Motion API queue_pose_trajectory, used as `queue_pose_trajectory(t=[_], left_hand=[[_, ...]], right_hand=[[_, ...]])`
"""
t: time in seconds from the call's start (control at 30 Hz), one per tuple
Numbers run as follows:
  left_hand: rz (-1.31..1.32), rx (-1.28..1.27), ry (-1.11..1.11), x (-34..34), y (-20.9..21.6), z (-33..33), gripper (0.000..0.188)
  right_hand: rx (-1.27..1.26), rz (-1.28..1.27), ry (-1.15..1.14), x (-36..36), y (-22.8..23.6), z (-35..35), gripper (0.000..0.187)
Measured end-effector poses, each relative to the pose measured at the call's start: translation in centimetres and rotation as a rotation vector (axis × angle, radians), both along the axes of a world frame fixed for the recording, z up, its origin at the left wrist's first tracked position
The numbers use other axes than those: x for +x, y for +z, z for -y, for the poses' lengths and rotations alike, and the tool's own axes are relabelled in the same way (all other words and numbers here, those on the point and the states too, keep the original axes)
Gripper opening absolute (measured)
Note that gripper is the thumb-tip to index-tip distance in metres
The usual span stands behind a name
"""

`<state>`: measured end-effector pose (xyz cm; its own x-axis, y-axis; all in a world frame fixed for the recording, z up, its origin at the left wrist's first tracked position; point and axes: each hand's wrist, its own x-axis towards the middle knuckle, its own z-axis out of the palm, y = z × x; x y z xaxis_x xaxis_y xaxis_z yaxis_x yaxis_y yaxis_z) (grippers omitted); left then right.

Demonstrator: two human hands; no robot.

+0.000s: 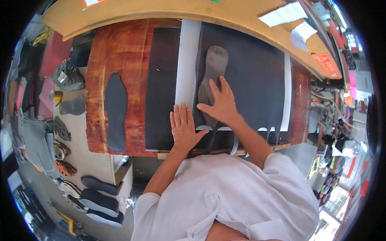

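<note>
A dark sole-shaped piece (217,60), worn along its surface, lies lengthwise on a black sheet (253,80). My right hand (223,102) rests over its middle, fingers spread. Flat beside it, my left hand (184,128) has its fingers stretched out over the sheet and the lower end of a white strip (188,60). Neither hand grips anything. Curved cut-outs with white showing through run along the sheet's near edge. Off to the left, a single black sole (116,112) lies on the red-brown board (136,52).
A yellow machine beam (161,10) with papers and a red warning label (325,64) spans the far side. On the left bench are stacked black soles (100,199), several sole-shaped pieces (62,128), a small yellow can (56,95) and a grey cord bundle (69,77). Clutter fills the right.
</note>
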<state>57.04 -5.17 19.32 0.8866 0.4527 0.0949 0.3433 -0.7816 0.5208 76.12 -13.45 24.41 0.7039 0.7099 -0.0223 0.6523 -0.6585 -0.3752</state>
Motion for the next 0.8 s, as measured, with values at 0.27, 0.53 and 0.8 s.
queue_pose_trajectory(t=[0.27,0.53,0.8], left_hand=[[-0.024,0.172,-0.064,-0.2,-2.0,0.2,0.117],[0.031,0.224,-0.012,0.1,-2.1,0.5,0.103],[0.105,0.144,0.038,0.3,-2.1,-0.4,0.092]], right_hand=[[0.169,0.046,-0.203,-2.0,-2.2,-1.7,0.083],[0.131,0.060,-0.196,-3.1,-3.1,-2.8,0.077],[0.113,0.100,-0.162,-2.6,-3.6,-2.4,0.076]])
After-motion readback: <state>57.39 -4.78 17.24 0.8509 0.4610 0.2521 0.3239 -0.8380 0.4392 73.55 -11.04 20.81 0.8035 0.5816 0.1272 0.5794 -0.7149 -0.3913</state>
